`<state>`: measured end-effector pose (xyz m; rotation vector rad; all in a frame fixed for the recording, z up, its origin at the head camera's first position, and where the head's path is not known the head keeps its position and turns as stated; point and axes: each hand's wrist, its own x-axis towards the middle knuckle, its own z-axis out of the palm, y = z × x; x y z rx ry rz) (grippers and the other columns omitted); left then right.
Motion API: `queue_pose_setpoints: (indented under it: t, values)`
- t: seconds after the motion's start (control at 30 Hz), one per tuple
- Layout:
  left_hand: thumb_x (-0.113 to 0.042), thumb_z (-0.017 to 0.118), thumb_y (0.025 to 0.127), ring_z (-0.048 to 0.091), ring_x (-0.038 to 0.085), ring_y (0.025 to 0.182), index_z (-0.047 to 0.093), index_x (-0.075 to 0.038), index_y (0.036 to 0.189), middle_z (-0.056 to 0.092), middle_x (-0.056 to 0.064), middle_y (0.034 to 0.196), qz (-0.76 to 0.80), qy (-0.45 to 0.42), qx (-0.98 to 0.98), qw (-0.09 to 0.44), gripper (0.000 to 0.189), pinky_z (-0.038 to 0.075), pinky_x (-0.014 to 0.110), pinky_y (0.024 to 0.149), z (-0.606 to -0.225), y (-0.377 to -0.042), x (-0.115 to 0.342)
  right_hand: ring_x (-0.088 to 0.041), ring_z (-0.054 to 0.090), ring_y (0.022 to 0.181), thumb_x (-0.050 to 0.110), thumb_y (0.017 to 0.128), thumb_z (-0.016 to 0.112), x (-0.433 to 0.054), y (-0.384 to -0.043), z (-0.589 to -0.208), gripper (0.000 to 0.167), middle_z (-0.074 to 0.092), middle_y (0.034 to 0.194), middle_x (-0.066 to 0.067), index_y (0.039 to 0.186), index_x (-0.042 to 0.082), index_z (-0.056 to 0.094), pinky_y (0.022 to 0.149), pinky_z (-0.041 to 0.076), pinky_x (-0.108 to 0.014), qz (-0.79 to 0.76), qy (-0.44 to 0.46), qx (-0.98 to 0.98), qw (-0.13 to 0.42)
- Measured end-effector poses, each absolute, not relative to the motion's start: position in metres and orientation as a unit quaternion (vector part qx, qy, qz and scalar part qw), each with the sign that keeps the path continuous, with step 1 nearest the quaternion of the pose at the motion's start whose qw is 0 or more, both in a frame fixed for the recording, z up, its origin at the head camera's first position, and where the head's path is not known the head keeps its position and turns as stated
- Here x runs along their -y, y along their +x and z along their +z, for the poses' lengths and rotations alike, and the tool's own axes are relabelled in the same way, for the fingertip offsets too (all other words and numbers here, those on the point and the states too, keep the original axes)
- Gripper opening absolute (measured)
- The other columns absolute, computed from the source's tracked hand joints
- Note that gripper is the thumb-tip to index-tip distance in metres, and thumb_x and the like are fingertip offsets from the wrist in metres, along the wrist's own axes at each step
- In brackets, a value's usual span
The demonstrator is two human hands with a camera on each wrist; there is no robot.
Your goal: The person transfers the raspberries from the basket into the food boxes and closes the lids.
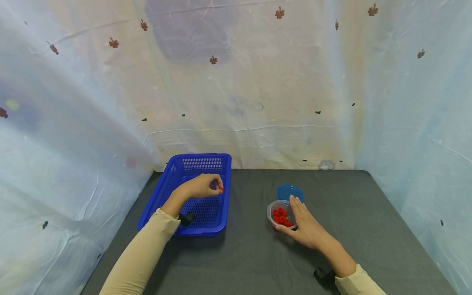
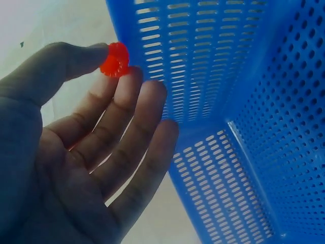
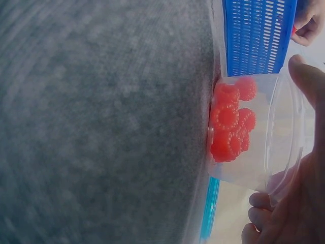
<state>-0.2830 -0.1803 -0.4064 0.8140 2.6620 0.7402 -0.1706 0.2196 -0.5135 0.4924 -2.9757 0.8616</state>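
My left hand (image 1: 203, 185) is above the right side of a blue perforated basket (image 1: 227, 205). Between thumb and fingertips it pinches a red raspberry (image 2: 116, 59), seen clearly in the left wrist view. Over on the right, my right hand (image 1: 307, 227) holds a small clear plastic tub (image 3: 261, 132), thumb at the near side of the rim and fingers along the far right side. Several red raspberries (image 3: 227, 117) lie at the bottom of the tub, which stands upright on the table.
A translucent blue lid (image 1: 289, 191) lies just behind the tub. Basket and tub stand apart on a dark grey table (image 1: 247, 258). A pale patterned curtain (image 1: 258, 94) hangs behind the table and along both sides.
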Motion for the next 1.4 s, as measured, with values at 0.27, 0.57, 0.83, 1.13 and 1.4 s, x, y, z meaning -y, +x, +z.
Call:
queue_pose_setpoints:
  t: [0.27,0.57,0.83,1.13,1.4]
  values:
    - [-0.023,0.074,0.104,0.066,0.018,0.094,0.067,-0.019,0.112,0.071,-0.004,0.105,0.268,0.281,-0.919,0.074,0.011,0.057,0.04,0.086,-0.397,-0.277,0.169,-0.048,0.013,0.162,0.077,0.094,0.063,-0.22,-0.17,-0.515,0.121,0.012,0.177,-0.024,0.17,-0.002,0.012,0.125,0.02,-0.067,0.276,0.157,0.948,0.001]
    - [-0.026,0.073,0.105,0.067,0.014,0.093,0.068,-0.021,0.115,0.071,-0.006,0.105,0.255,0.294,-0.919,0.059,0.013,0.057,0.036,0.083,-0.386,-0.26,0.138,-0.048,0.013,0.162,0.075,0.095,0.064,-0.221,-0.17,-0.515,0.12,0.013,0.177,-0.025,0.17,-0.003,0.012,0.125,0.02,-0.066,0.271,0.159,0.949,0.002]
    - [-0.026,0.074,0.105,0.069,0.015,0.091,0.069,-0.022,0.113,0.072,-0.008,0.103,0.268,0.295,-0.915,0.067,0.011,0.056,0.035,0.077,-0.384,-0.248,0.115,-0.05,0.013,0.162,0.077,0.095,0.063,-0.22,-0.17,-0.515,0.121,0.012,0.177,-0.025,0.17,-0.002,0.011,0.125,0.021,-0.067,0.269,0.153,0.951,0.0]
    - [-0.029,0.074,0.105,0.066,0.007,0.084,0.069,-0.023,0.112,0.072,-0.01,0.099,0.268,0.301,-0.914,0.052,0.011,0.054,0.032,0.072,-0.386,-0.233,0.089,-0.049,0.014,0.162,0.079,0.094,0.062,-0.219,-0.17,-0.514,0.122,0.013,0.177,-0.025,0.17,-0.002,0.011,0.125,0.021,-0.067,0.267,0.151,0.952,-0.002]
    - [-0.033,0.074,0.104,0.066,0.005,0.083,0.07,-0.024,0.112,0.072,-0.011,0.099,0.277,0.296,-0.913,0.044,0.012,0.055,0.031,0.073,-0.388,-0.221,0.07,-0.051,0.014,0.161,0.079,0.094,0.062,-0.218,-0.171,-0.513,0.123,0.012,0.176,-0.026,0.17,-0.002,0.011,0.124,0.022,-0.068,0.266,0.147,0.953,-0.004]
